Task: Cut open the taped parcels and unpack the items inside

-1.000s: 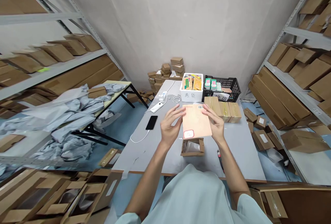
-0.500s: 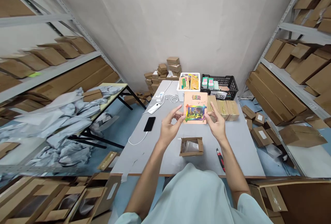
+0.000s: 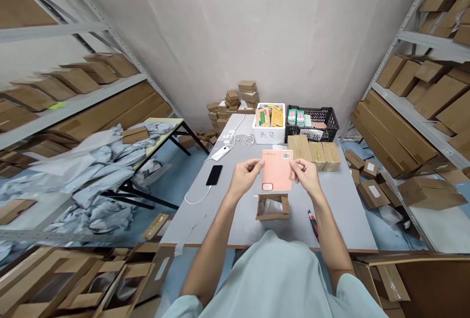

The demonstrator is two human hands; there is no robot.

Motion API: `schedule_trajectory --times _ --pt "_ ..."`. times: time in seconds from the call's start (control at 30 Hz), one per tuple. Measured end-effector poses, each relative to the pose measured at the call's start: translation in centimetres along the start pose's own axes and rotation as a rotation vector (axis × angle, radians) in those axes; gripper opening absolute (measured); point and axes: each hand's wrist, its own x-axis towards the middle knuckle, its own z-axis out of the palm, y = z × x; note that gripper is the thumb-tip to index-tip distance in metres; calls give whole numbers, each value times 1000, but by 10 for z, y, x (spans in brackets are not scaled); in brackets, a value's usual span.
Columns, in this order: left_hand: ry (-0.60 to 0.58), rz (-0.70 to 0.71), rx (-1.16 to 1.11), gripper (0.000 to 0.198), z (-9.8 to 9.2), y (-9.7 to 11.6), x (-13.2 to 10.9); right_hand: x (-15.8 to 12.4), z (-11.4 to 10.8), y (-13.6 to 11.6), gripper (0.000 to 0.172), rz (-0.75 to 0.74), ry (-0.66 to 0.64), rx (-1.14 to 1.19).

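A flat pink packet (image 3: pixel 276 170) with a barcode at its top right and a small label at its bottom left is held upright between both hands above the grey table (image 3: pixel 220 210). My left hand (image 3: pixel 245 179) pinches its left edge. My right hand (image 3: pixel 304 176) pinches its right edge. Just below the packet an open small cardboard box (image 3: pixel 272 207) with clear plastic inside sits on the table.
A red-handled cutter (image 3: pixel 313 223) lies right of the box. A black phone (image 3: pixel 214 174) on a white cable lies to the left. Behind stand brown boxes (image 3: pixel 315 154), a white bin (image 3: pixel 270 124) and a black crate (image 3: pixel 313 121). Shelves of cartons line both sides.
The packet was flipped from its plain back to its colourful printed front half a second ago, then back to the plain barcode side and lowered closer to the open box.
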Motion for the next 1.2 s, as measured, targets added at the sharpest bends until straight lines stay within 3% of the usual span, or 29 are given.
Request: schedule_trajectory --times 0.17,0.43,0.57,0.73,0.87,1.07,1.2 --pt "18 -113 -37 55 2 -3 0 3 1 2 66 100 -11 28" --pt "-22 18 -143 61 0 -18 -5 -2 3 19 70 78 -1 93" --pt "-64 53 -194 66 7 -33 -5 -1 5 33 62 -25 36 56" --pt "72 262 -39 23 17 -43 -3 1 9 48 32 -268 95 -166" --pt "76 453 114 36 18 -44 2 4 7 56 35 -393 131 -222" --pt "4 451 153 28 25 -50 12 17 5 80 31 -314 200 -179" --pt "-89 246 87 18 46 -76 14 4 2 113 32 -114 275 -114"
